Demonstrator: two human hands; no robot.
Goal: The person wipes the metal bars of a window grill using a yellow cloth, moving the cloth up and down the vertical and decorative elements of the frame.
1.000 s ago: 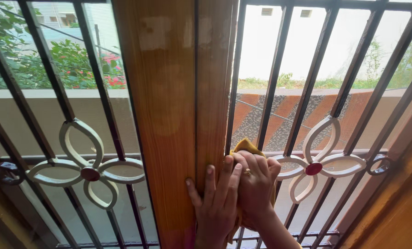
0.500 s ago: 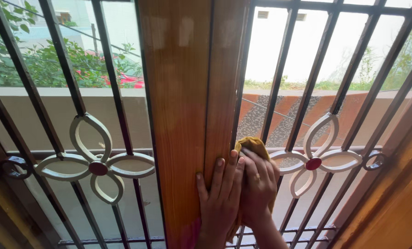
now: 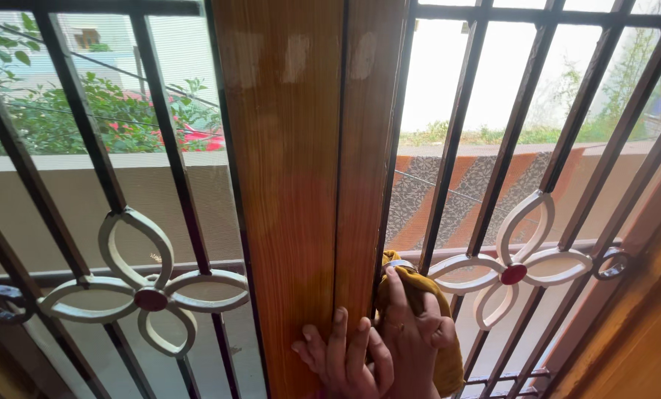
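Yellow cloth (image 3: 419,295) sat low against the right edge of the wooden post (image 3: 308,185), just beside the dark window bars (image 3: 449,170). Right hand (image 3: 412,329) was clenched around the cloth, fingers pressing it to the post edge. Left hand (image 3: 345,358) lay released and flat, fingers spread on the near face of the post, touching the right hand. White flower ornaments (image 3: 514,270) were fixed in the grille on both sides. Greenery (image 3: 109,111) lay far left beyond a ledge.

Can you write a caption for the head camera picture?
Left hand flat on the wooden window post, right hand pressing a yellow cloth beside it.
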